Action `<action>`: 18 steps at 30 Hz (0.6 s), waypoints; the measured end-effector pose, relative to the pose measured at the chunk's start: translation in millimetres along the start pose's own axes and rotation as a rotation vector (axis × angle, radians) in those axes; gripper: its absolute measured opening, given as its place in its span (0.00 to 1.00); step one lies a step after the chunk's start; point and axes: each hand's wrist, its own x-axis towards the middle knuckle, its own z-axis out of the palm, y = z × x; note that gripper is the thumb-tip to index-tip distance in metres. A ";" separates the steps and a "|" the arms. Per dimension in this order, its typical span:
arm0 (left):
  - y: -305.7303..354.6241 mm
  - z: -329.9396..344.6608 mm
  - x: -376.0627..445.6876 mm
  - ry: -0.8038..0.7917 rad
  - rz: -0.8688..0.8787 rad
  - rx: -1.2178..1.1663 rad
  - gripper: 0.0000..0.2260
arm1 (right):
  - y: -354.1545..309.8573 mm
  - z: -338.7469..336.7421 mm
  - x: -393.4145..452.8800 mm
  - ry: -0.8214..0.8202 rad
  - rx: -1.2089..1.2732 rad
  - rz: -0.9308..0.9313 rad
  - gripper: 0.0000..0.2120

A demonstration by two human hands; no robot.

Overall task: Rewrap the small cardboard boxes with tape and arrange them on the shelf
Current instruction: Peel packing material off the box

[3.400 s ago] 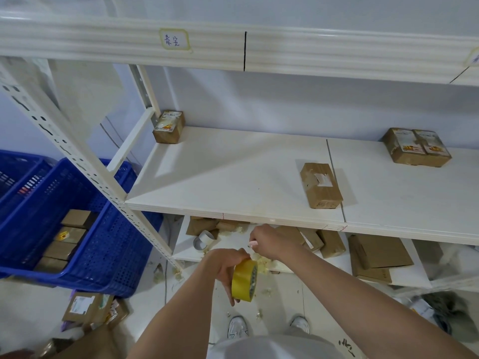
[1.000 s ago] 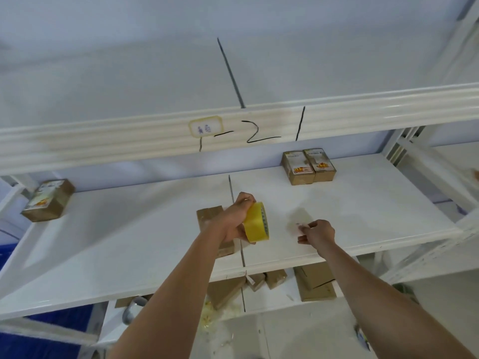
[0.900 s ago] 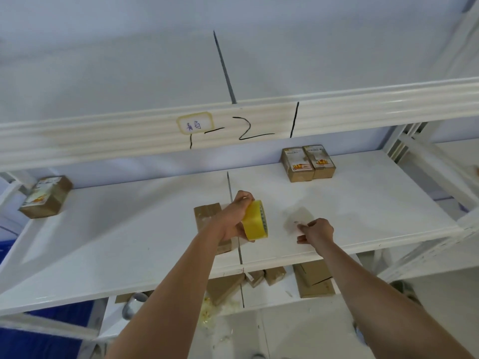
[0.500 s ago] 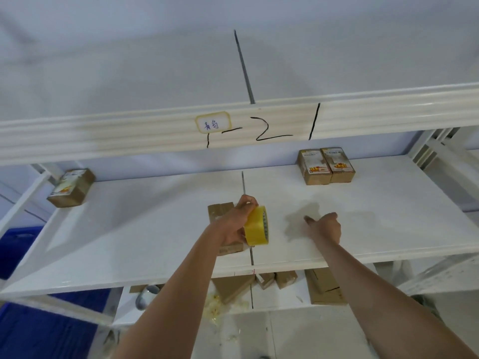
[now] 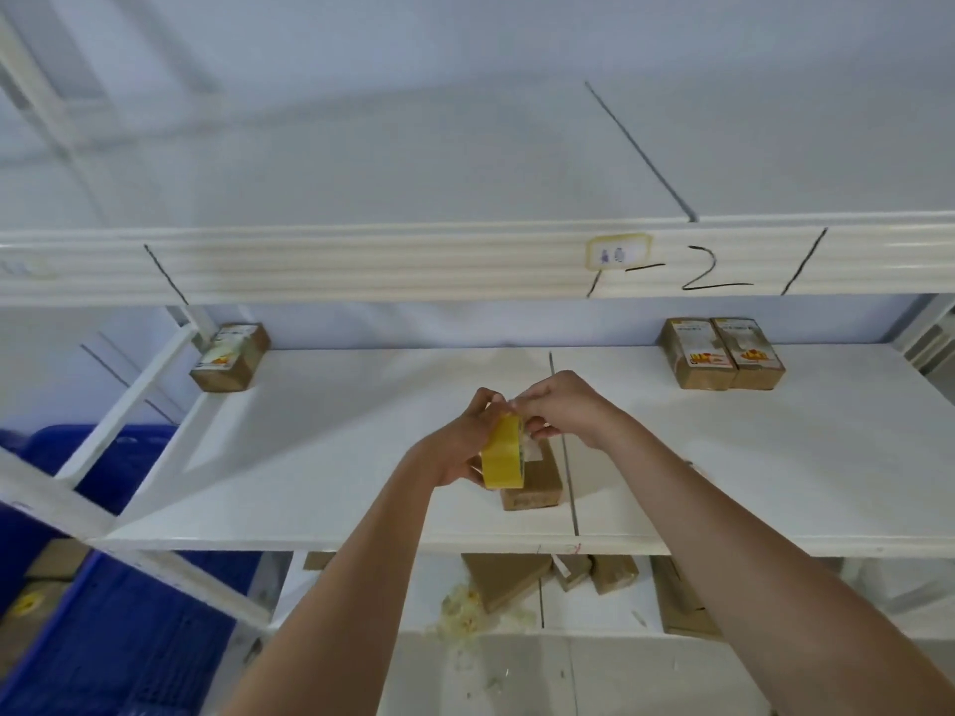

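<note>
Clearly your left hand point(image 5: 467, 447) gripped the tape roll point(image 5: 502, 453), your right hand point(image 5: 563, 405) pinched its end (barely visible) — a slipped pinch could have let it restick above the box point(image 5: 535, 483).

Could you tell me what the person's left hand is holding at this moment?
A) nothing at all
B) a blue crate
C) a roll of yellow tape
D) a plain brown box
C: the left hand grips the roll of yellow tape above the brown box lying on the shelf, while the right hand pinches at the tape's top edge.
</note>
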 end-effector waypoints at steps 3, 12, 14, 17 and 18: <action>-12.8 -30.0 -13.0 0.014 -0.004 0.045 0.13 | -16.9 29.4 5.8 0.031 -0.006 -0.006 0.05; -89.6 -130.0 -64.1 -0.009 -0.054 0.004 0.15 | -44.1 141.4 11.6 -0.042 -0.076 -0.058 0.05; -106.5 -145.0 -74.0 -0.009 -0.082 -0.036 0.15 | -44.5 163.0 11.0 -0.074 -0.060 -0.057 0.05; -126.7 -162.1 -86.6 -0.007 -0.152 -0.104 0.16 | -45.5 193.9 8.9 -0.093 -0.020 -0.047 0.02; -132.9 -166.5 -90.3 0.000 -0.171 -0.108 0.16 | -45.0 203.2 7.8 -0.098 -0.020 -0.046 0.02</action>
